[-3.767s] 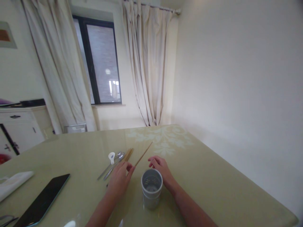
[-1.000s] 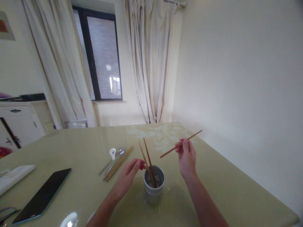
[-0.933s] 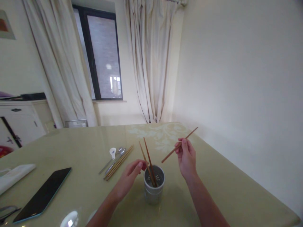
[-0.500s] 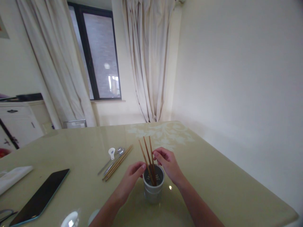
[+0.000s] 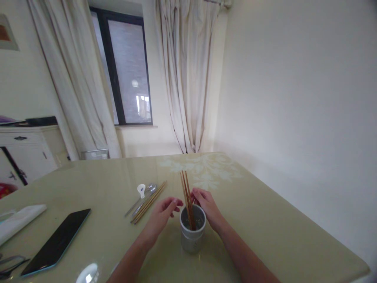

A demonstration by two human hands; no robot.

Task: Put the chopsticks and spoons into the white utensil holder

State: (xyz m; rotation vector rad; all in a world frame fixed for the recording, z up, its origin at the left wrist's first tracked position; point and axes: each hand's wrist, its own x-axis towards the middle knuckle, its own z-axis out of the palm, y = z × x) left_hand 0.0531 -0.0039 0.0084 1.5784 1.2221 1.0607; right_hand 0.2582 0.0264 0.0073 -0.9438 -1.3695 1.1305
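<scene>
A grey cylindrical utensil holder [image 5: 191, 240] stands upright on the table in front of me. Several brown wooden chopsticks [image 5: 186, 193] rise from it, bunched together and tilted slightly left against the far side. My left hand [image 5: 163, 211] hovers just left of the rim, fingers spread and holding nothing. On the other side, my right hand [image 5: 207, 201] is at the rim, its loosely curled fingers beside the chopsticks; whether they touch them is unclear. Left of my left hand lie wooden chopsticks [image 5: 149, 202], metal spoons [image 5: 151, 189] and a white spoon [image 5: 141, 190].
A black tablet [image 5: 57, 241] lies on the table [image 5: 265, 236] to the left, with a white object [image 5: 22, 220] and dark-framed glasses [image 5: 13, 263] near it. A shiny round object [image 5: 88, 272] sits at the lower edge. A wall runs along the table's right side.
The chopsticks in the holder, earlier fanned apart, now stand close together. My left hand has come off the holder's rim and its fingers have spread. My right hand has barely moved.
</scene>
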